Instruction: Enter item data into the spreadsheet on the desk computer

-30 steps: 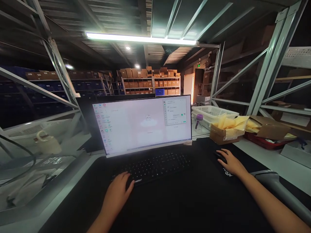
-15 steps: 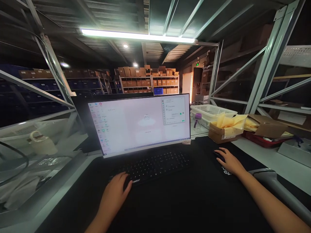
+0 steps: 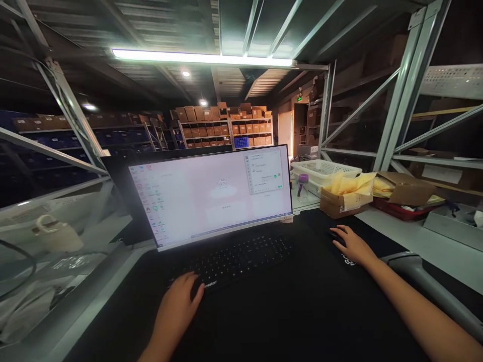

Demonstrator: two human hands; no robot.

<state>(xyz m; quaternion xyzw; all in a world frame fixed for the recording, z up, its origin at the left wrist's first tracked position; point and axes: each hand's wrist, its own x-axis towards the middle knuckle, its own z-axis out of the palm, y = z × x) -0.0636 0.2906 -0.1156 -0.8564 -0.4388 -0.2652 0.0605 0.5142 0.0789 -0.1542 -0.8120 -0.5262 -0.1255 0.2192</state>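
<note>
My left hand [image 3: 182,296] rests at the near left corner of a black keyboard [image 3: 243,256], its fingers extended over the keys and the thumb apart. Over to the right, my right hand [image 3: 352,245] lies over a dark computer mouse [image 3: 333,235], which is mostly covered by the fingers. Both sit on a large black desk mat [image 3: 271,311] with white lettering near the right wrist. Behind the keyboard stands a lit monitor [image 3: 204,201], showing a pale desktop with icons at the left and a small chat-like window at the upper right.
A grey handheld scanner [image 3: 426,281] lies beside my right forearm. Beyond the mat are a cardboard box of yellow envelopes [image 3: 339,203], a white basket [image 3: 326,168], a purple-lidded bottle [image 3: 302,187] and a red tray [image 3: 400,211]. Metal uprights flank the desk; shelves of boxes [image 3: 204,131] stand behind.
The view has shifted slightly, so the surroundings appear a little farther left. Both hands keep their places on the keyboard and mouse.
</note>
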